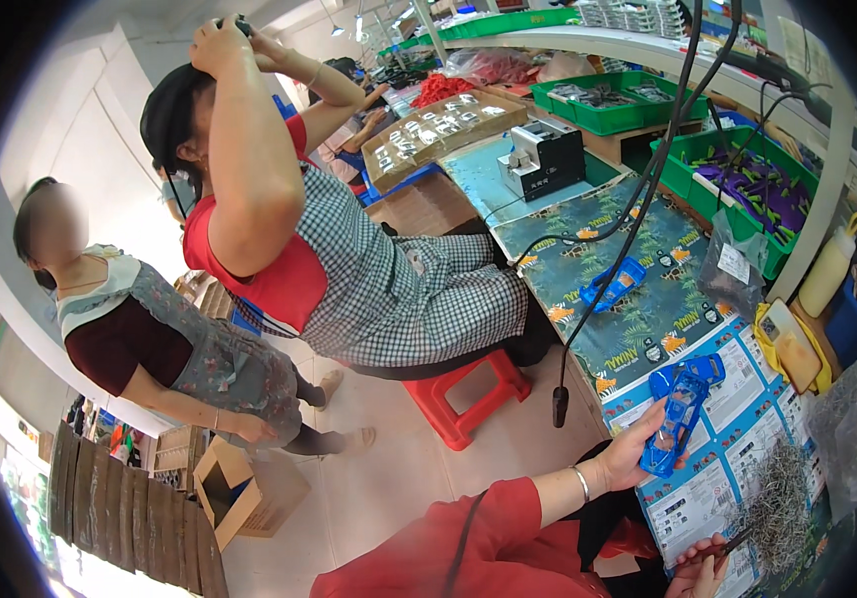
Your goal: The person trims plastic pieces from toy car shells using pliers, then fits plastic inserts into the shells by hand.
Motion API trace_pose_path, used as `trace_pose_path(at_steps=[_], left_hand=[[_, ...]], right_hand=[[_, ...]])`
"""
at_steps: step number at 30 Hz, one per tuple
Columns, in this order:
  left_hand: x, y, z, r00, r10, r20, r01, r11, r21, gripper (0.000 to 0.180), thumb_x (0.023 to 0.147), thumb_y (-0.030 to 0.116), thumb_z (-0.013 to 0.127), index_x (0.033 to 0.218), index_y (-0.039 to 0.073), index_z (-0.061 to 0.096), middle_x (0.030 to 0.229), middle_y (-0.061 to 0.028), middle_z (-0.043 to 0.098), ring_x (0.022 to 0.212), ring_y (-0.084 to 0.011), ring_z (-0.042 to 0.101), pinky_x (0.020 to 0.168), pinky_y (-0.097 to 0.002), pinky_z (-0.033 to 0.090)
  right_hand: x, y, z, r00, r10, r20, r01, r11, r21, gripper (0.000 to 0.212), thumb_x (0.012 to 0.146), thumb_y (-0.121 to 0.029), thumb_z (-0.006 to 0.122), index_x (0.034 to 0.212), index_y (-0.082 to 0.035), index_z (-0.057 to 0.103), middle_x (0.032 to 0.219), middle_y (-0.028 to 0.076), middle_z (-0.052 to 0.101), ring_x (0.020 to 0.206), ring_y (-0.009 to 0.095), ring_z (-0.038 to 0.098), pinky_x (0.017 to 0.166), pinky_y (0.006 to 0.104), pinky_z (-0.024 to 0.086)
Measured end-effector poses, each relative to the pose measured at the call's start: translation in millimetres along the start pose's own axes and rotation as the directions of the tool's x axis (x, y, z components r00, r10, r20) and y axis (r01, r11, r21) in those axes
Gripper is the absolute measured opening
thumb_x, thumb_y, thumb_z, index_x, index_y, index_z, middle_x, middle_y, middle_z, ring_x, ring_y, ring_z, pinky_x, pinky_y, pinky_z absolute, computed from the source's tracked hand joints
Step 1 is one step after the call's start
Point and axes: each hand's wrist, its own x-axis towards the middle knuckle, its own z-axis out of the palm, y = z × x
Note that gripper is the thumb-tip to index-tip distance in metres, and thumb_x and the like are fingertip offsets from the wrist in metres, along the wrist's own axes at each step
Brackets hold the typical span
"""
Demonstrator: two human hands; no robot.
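My left hand (638, 446) is closed round a blue plastic toy car body (680, 411), holding it tilted above the printed sheets on the bench. Near the lower edge, my right hand (699, 570) grips a dark, slim hand tool (735, 544); its exact kind is hard to make out. The tool points toward a heap of small metal screws or pins (777, 506) beside that hand. Farther along the bench, a second blue toy car body (613, 284) lies on the dark patterned mat (638, 344).
Black cables (638, 204) hang over the bench, one ending in a dark plug-like tip (560, 407). Green bins (692, 149) line the far right side. A black machine (543, 164) stands farther up. A person in a checked apron (368, 269) sits to the left; another person (179, 339) stands behind.
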Motion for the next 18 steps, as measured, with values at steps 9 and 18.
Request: trace_pose_path(at_steps=[9, 18], left_hand=[[2.1, -7.0, -5.1, 1.000, -0.014, -0.020, 0.013, 1.000, -0.020, 0.054, 0.091, 0.038, 0.044, 0.137, 0.024, 0.020, 0.105, -0.0077, 0.049, 0.089, -0.0217, 0.055, 0.075, -0.0369, 0.049], [2.9, -3.4, -4.3, 1.000, -0.020, -0.011, 0.020, 1.000, -0.002, 0.052, 0.092, 0.036, 0.044, 0.137, 0.024, 0.021, 0.106, -0.0073, 0.048, 0.090, -0.0218, 0.055, 0.076, -0.0369, 0.049]], right_hand=[[-1.3, 1.0, -3.5, 0.999, -0.013, -0.039, 0.010, 0.998, -0.058, 0.026, 0.085, -0.009, 0.053, 0.110, -0.003, 0.048, 0.100, 0.010, 0.052, 0.087, 0.022, 0.049, 0.076, 0.0346, 0.043], [1.0, -0.6, 4.8, 0.996, 0.031, -0.083, -0.033, 0.999, -0.032, 0.023, 0.085, -0.012, 0.055, 0.106, -0.005, 0.050, 0.093, 0.008, 0.053, 0.079, 0.020, 0.050, 0.068, 0.0306, 0.043]])
